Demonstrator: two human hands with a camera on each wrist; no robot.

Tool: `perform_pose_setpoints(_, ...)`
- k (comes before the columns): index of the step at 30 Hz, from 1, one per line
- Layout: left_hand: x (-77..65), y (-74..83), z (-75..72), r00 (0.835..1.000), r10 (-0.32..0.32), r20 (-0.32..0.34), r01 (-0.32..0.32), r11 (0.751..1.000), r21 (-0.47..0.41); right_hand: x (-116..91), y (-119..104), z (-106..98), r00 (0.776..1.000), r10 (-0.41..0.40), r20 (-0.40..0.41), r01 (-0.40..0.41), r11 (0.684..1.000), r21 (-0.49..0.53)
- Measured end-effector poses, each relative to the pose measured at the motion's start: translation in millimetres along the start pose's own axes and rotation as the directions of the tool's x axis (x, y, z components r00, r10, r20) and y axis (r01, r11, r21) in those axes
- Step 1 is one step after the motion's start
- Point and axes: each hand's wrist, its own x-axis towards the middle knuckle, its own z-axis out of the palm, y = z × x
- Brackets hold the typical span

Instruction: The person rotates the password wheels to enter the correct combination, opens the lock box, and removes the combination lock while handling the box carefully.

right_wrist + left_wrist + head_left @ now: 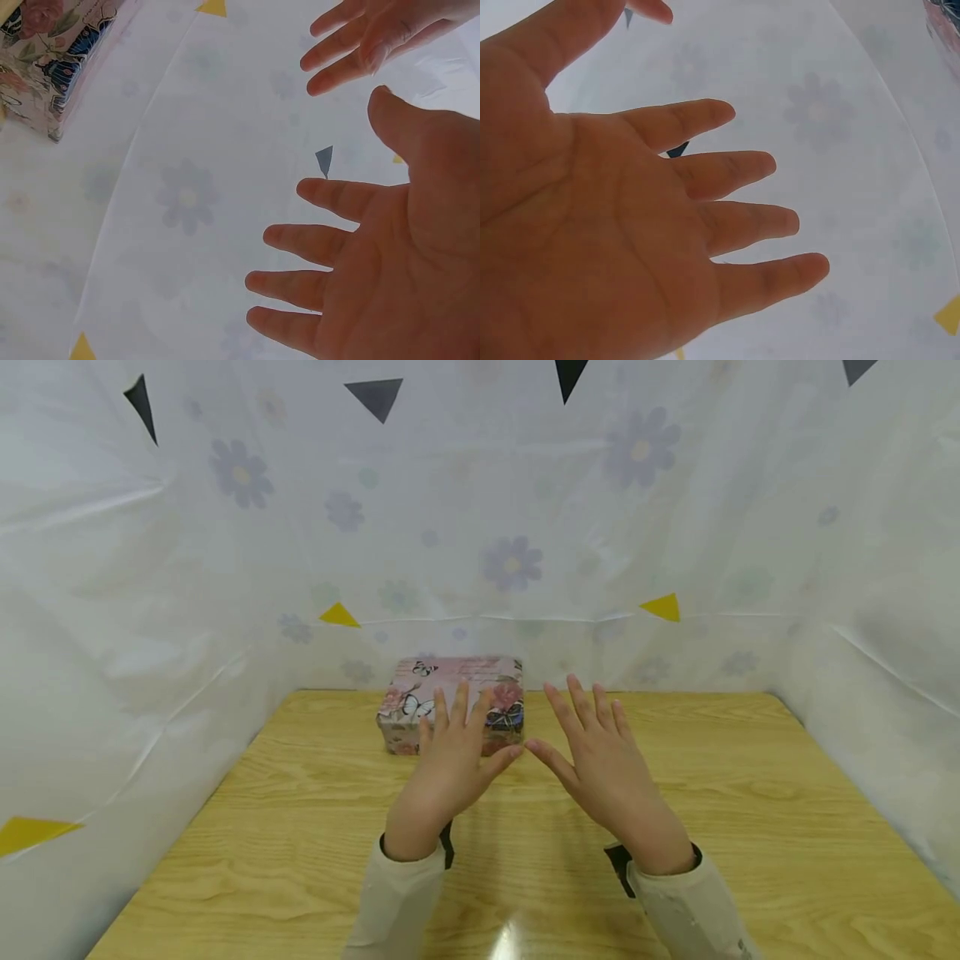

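Observation:
A pink box [457, 672] printed with roses and butterflies stands at the back of the wooden table, left of centre. My left hand [450, 768] is raised in front of it with fingers spread, hiding part of its front. To the right, my right hand [607, 768] is also held up, its fingers straight and apart. The two thumbs point toward each other with a small gap in the head view. Both palms, seen in the left wrist view [607, 225] and the right wrist view, hold nothing. A corner of the box [52, 67] shows in the right wrist view.
White sheeting with pale flowers [512, 564] walls the table [300, 827] at the back and both sides. Yellow triangles [663, 607] and dark triangles [377, 397] are on the sheeting. Dark straps [619, 867] show at the cuffs of the light sleeves.

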Motion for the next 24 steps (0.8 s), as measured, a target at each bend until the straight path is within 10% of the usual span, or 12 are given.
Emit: perform_pose_setpoints(24,-3.8,-14.8,-10.1,0.998,0.011,-0.065,-0.012,1.0,-0.007,9,-7,7,0.956,-0.175,-0.236,0.184,0.983,0.02)
